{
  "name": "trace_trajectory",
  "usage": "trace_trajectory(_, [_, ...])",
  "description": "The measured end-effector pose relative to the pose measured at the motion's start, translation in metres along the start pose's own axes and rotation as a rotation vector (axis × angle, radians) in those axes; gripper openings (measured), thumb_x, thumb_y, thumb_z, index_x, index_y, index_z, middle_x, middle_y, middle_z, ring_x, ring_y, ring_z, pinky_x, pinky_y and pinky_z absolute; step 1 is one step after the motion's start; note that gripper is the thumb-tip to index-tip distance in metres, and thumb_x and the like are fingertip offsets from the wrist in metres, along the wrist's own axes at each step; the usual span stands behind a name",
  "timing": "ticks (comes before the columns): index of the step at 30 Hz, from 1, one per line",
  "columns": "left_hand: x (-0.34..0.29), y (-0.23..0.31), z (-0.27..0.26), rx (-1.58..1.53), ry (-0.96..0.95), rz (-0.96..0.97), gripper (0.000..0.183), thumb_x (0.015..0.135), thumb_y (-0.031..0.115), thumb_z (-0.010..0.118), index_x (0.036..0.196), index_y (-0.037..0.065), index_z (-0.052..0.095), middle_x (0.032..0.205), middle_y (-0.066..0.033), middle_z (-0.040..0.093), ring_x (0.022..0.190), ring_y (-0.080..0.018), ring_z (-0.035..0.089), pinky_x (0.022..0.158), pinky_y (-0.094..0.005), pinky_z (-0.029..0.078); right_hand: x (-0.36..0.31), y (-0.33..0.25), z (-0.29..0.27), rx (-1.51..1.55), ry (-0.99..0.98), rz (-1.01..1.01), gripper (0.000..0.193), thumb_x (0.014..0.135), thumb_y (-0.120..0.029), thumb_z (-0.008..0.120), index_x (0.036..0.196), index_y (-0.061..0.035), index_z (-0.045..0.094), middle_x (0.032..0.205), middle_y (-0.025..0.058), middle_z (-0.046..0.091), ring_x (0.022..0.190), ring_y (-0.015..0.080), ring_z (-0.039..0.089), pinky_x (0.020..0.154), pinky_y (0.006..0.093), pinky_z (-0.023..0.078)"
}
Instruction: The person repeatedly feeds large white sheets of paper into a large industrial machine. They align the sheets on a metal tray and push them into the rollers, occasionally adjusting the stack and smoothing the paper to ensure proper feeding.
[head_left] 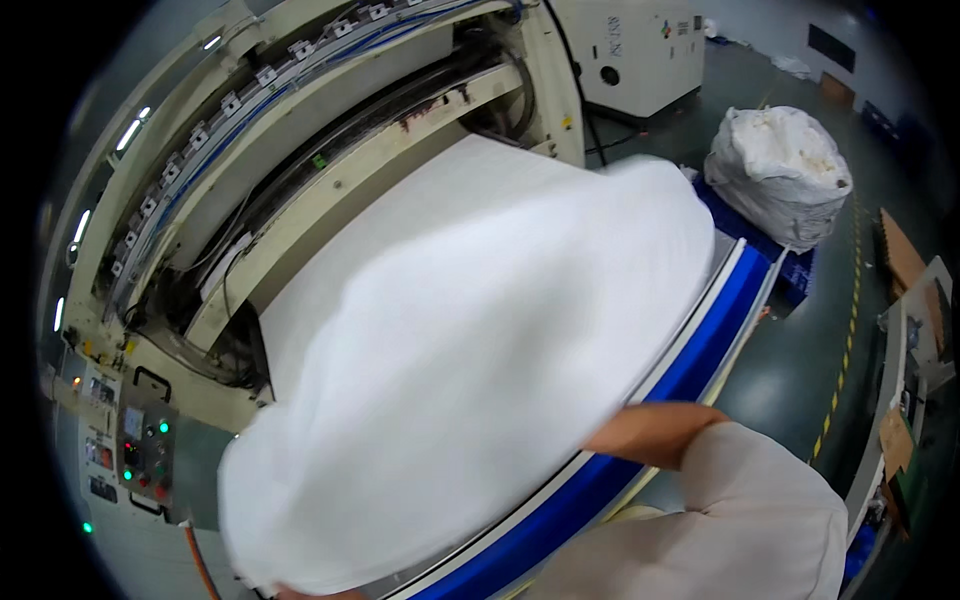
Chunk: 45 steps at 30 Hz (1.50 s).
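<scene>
White sheet (470,370) billows mid-frame over the blue-edged table (700,350). My right forearm reaches in from 4 o'clock, hand hidden under the cloth; left hand (320,594) barely shows at 6 o'clock. Fingers' grip: cannot tell. White sack (780,175) at 2 o'clock.

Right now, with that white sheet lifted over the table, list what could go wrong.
1. The white sheet billows over the table and hides both hands, so a grip could slip unseen.
2. Its far edge lies close to the machine opening; loose cloth might get drawn in.
3. The right forearm reaches across the blue table edge, and the sheet hangs past the near end, where it could slide toward the floor.
</scene>
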<state>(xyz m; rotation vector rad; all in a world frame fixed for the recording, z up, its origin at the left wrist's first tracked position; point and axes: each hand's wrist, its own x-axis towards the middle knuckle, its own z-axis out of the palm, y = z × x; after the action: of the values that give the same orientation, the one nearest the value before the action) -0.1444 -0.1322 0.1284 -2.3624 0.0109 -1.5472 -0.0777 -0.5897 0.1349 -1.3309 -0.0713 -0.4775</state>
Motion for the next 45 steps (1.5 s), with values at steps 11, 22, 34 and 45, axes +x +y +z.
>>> trace_trajectory(11, [-0.158, 0.070, -0.074, -0.346, -0.906, -0.526, 0.007, 0.076, 0.011, 0.062, 0.081, 0.007, 0.066, 0.080, -0.0117, 0.064, 0.077, -0.0318, 0.062, 0.067, -0.0398, 0.050, -0.198, 0.060, -0.095, 0.135, 0.038, 1.672, 0.028, 0.094, -0.022, 0.048, 0.112, -0.0004, 0.051, 0.106, 0.0165, 0.058, 0.093, 0.0281, 0.062, 0.077, 0.0409, 0.053])
trace_trajectory(22, [-0.083, 0.042, 0.122, -0.490, -0.787, -0.338, 0.026, 0.075, 0.010, 0.062, 0.101, 0.009, 0.064, 0.096, -0.0117, 0.062, 0.089, -0.0326, 0.060, 0.077, -0.0418, 0.049, -0.187, 0.095, -0.078, -0.117, 0.090, 1.562, 0.045, 0.091, -0.049, 0.047, 0.104, -0.0076, 0.054, 0.088, 0.0099, 0.060, 0.075, 0.0204, 0.062, 0.066, 0.0377, 0.051])
trace_trajectory(34, [-0.086, 0.010, 0.307, -0.252, -1.099, 0.110, 0.073, 0.073, 0.018, 0.069, 0.136, 0.006, 0.033, 0.139, -0.0113, 0.036, 0.131, -0.0275, 0.035, 0.110, -0.0401, 0.026, -0.198, 0.091, -0.079, -0.172, 0.219, 1.523, 0.037, 0.088, -0.048, 0.053, 0.099, -0.0136, 0.059, 0.080, 0.0072, 0.064, 0.069, 0.0196, 0.062, 0.064, 0.0401, 0.051])
trace_trajectory(45, [-0.056, 0.024, 0.333, -0.243, -1.252, 0.305, 0.050, 0.070, 0.017, 0.070, 0.117, 0.009, 0.054, 0.119, -0.0098, 0.053, 0.119, -0.0247, 0.046, 0.101, -0.0399, 0.034, -0.193, 0.086, -0.068, -0.259, 0.173, 1.532, 0.034, 0.090, -0.041, 0.053, 0.105, -0.0113, 0.059, 0.076, 0.0061, 0.064, 0.065, 0.0184, 0.064, 0.057, 0.0325, 0.053])
